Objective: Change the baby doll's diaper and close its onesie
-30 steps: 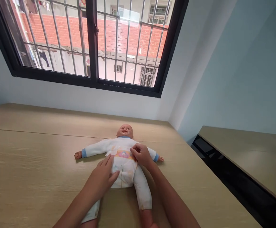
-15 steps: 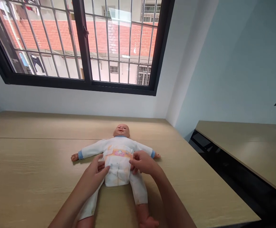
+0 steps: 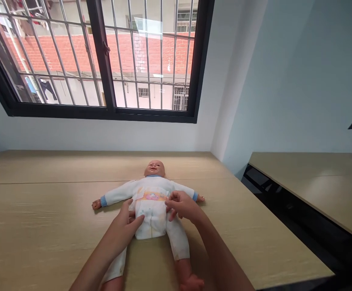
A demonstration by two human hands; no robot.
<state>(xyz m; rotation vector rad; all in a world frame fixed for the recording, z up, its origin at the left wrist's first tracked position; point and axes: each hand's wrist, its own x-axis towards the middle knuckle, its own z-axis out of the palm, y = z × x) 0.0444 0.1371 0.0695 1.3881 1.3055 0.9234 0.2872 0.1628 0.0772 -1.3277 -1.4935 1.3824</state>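
Observation:
A baby doll (image 3: 154, 184) in white clothes with blue cuffs lies on its back, head toward the window, arms spread out. Over its belly and between its legs is a white diaper (image 3: 150, 221) with an orange and pink printed band. My left hand (image 3: 126, 220) rests at the diaper's left side, thumb on its front and fingers apart, holding nothing. At the right side, my right hand (image 3: 179, 205) pinches the diaper's edge near the printed band, its fingers bent together.
The doll lies on a light wooden table (image 3: 42, 226). Behind it, a barred window (image 3: 112, 115) is set in the wall. Beyond a dark gap at the right stands another wooden surface (image 3: 321, 182).
The view has tilted up slightly. My left hand has shifted a little right, its thumb further over the diaper's front. My right hand stays nearly in place at the diaper's edge.

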